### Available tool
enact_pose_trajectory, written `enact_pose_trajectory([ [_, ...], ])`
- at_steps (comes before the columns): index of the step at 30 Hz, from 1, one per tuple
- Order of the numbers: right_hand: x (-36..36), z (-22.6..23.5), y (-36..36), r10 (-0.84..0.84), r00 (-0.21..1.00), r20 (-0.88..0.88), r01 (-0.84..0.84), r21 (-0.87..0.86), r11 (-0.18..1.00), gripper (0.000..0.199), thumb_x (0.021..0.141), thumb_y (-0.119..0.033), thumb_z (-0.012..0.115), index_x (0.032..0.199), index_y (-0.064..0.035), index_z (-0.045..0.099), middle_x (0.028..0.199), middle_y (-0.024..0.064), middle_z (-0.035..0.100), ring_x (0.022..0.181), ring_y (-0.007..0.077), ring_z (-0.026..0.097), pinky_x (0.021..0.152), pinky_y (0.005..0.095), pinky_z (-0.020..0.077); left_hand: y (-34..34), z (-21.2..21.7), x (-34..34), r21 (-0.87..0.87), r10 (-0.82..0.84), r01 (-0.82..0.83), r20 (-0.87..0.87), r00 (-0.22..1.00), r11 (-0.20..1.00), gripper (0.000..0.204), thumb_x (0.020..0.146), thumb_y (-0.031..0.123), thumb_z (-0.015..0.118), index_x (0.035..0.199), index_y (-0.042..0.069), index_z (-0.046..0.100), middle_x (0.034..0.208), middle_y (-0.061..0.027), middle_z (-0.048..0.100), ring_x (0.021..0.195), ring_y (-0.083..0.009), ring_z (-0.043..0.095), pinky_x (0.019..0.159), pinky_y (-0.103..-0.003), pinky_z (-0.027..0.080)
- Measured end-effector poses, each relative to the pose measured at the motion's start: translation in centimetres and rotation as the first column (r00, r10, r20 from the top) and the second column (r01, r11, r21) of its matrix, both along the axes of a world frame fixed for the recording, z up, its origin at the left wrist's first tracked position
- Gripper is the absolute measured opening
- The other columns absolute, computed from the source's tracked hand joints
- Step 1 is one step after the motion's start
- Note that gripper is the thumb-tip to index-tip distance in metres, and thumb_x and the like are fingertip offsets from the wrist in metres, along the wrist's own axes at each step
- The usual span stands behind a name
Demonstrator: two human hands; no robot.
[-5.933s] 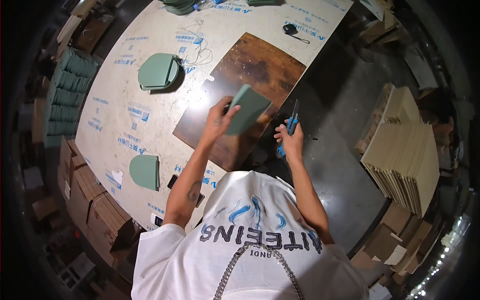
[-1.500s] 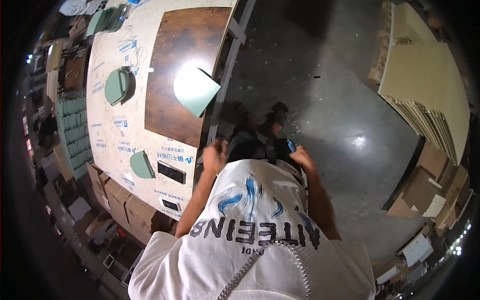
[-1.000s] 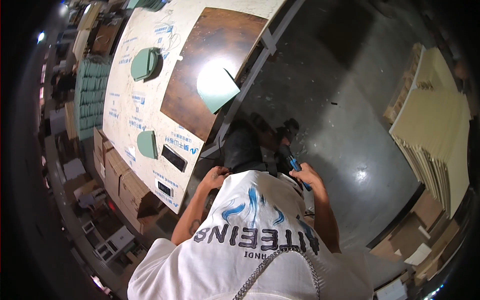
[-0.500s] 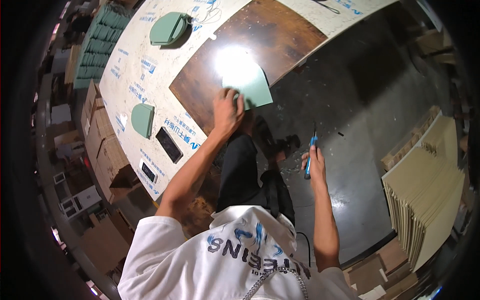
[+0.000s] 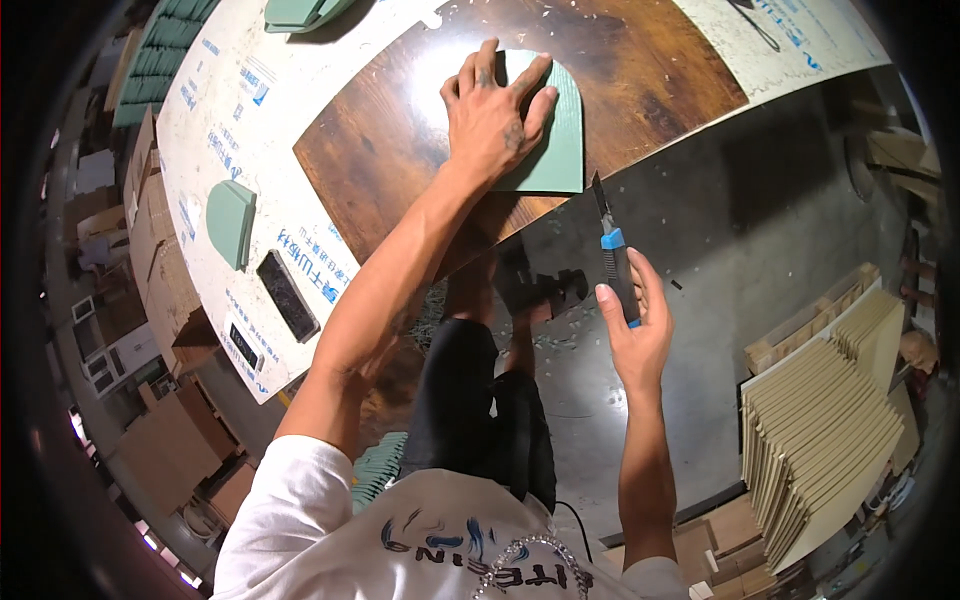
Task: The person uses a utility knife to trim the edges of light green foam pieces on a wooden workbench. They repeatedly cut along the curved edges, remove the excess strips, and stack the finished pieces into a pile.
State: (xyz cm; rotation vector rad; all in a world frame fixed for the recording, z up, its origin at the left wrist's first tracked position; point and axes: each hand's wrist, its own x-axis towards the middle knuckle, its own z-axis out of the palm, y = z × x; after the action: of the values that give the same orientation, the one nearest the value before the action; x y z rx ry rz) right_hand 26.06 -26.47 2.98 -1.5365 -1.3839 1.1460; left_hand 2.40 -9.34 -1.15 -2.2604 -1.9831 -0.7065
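Fingers spread, my left hand (image 5: 495, 118) lies flat on a green panel with a rounded top (image 5: 566, 130). The panel rests on a brown wood-grain board (image 5: 655, 75), its straight edge toward me near the board's edge. Part of the panel is hidden under the hand. My right hand (image 5: 640, 310) is closed round the grip of a utility knife (image 5: 614, 262), black with a blue collar. Its dark blade is out and points up, just off the board's edge and apart from the panel.
Left on the white table (image 5: 215, 75) lie a small stack of rounded green pieces (image 5: 232, 224), a dark phone (image 5: 287, 295) and a small device (image 5: 244, 345). More green pieces (image 5: 305, 12) sit at the far edge. Stacked tan sheets (image 5: 820, 430) stand on the floor at right.
My left hand has gone from the panel's near edge to lying spread on its top. The panel now sits farther onto the board. My right hand has raised the knife toward the board's edge.
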Motion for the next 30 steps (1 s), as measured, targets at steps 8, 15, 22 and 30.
enact_pose_trajectory([
  [8, -1.2, -1.3, 1.6, 0.046, 0.830, 0.556, -0.225, 0.259, 0.939, 0.052, 0.081, -0.016, 0.084, 0.128, -0.0080, 0.065, 0.099, 0.0092, 0.063, 0.079, 0.0252, 0.064, 0.066, 0.0338, 0.0555, 0.3, 0.9, 0.9, 0.001, 0.214, -0.216, 0.100, 0.972, 0.976, 0.050, 0.092, 0.031, 0.065, 0.123, -0.007, 0.055, 0.118, -0.0338, 0.054, 0.111, -0.0462, 0.050, 0.095, -0.053, 0.040],
  [15, -0.4, -2.3, 0.3, 0.003, 0.767, 0.642, -0.257, 0.304, 0.917, 0.051, 0.080, -0.018, 0.086, 0.127, -0.0093, 0.068, 0.097, 0.0068, 0.060, 0.075, 0.0215, 0.062, 0.061, 0.0334, 0.0552, 0.2, 0.3, 0.6, 0.009, 0.237, -0.238, 0.083, 0.968, 0.971, 0.051, 0.094, 0.027, 0.063, 0.129, -0.008, 0.051, 0.117, -0.0334, 0.052, 0.107, -0.0453, 0.050, 0.094, -0.055, 0.040],
  [22, -0.3, -0.9, 0.4, 0.003, 0.686, 0.727, -0.264, 0.244, 0.933, 0.052, 0.080, -0.017, 0.085, 0.128, -0.0113, 0.068, 0.094, 0.0065, 0.056, 0.074, 0.0205, 0.061, 0.058, 0.0342, 0.0551, 0.4, 0.1, 0.2, 0.057, 0.183, -0.187, 0.063, 0.981, 0.981, 0.044, 0.095, 0.021, 0.059, 0.127, -0.008, 0.052, 0.110, -0.0306, 0.053, 0.103, -0.0440, 0.051, 0.093, -0.052, 0.041],
  [30, -0.5, -0.8, 1.5, 0.004, 0.648, 0.762, -0.301, 0.251, 0.920, 0.051, 0.081, -0.018, 0.085, 0.128, -0.0133, 0.068, 0.093, 0.0059, 0.055, 0.072, 0.0206, 0.059, 0.056, 0.0352, 0.0531, 0.2, -0.1, -0.5, 0.066, 0.154, -0.157, 0.044, 0.987, 0.985, 0.035, 0.096, 0.014, 0.056, 0.120, -0.011, 0.051, 0.108, -0.0300, 0.053, 0.099, -0.0438, 0.052, 0.090, -0.052, 0.041],
])
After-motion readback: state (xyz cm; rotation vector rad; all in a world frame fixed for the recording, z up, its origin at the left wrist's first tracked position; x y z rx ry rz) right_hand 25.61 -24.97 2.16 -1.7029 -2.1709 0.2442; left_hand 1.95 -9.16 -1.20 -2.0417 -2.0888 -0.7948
